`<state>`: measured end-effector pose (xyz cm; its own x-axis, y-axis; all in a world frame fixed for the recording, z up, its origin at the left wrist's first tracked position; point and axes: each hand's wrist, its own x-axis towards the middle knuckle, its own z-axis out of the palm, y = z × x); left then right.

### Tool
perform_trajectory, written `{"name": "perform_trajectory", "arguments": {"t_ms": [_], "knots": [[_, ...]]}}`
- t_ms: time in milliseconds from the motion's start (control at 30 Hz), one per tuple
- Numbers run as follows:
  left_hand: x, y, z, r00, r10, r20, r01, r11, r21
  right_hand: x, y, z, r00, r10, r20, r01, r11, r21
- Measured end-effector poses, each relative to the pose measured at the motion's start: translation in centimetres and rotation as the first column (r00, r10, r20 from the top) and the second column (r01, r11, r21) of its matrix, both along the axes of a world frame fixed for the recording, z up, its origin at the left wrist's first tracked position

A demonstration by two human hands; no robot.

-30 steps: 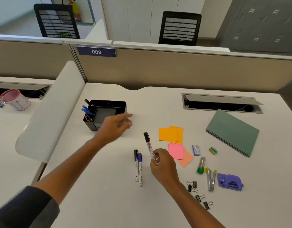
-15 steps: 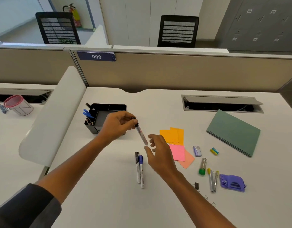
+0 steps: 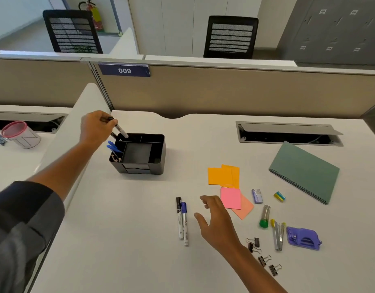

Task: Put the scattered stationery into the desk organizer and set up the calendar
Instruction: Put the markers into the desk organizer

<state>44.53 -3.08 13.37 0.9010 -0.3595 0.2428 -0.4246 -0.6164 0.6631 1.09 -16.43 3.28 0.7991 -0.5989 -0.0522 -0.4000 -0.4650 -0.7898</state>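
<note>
Black-capped marker [image 3: 119,127] is pinched in the left hand [image 3: 95,129] over the organizer [image 3: 152,163] at ten o'clock; release is called for next. Right hand [image 3: 216,220], spread and holding nothing, is poised beside two markers [image 3: 182,220] on the tabletop [image 3: 119,240].

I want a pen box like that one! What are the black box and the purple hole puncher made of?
The desk organizer looks like matte black plastic: thin, smooth moulded walls with dull reflections, though painted metal can't be ruled out. The hole punch looks like glossy purple plastic, with rounded moulded edges and soft highlights; small silvery spots on it are probably metal.
</note>
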Motion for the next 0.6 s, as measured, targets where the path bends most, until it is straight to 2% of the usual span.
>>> {"name": "perform_trajectory", "arguments": {"t_ms": [233,433,600], "knots": [[1.7,-0.3,-2.3,0.998,0.040,-0.044,-0.034,0.991,0.130,-0.7,0.0,-0.7,0.999,0.001,-0.041,0.000,1.000,0.012],[3.0,-0.4,-3.2,0.993,0.116,0.000,-0.109,0.932,0.347,-0.9,0.1,-1.2,0.998,0.017,-0.065,-0.017,1.000,0.000],[3.6,-0.7,-3.4,0.992,0.126,-0.029,-0.107,0.925,0.364,-0.6,0.4,-1.4,0.993,0.037,-0.111,-0.038,0.999,-0.005]]}}
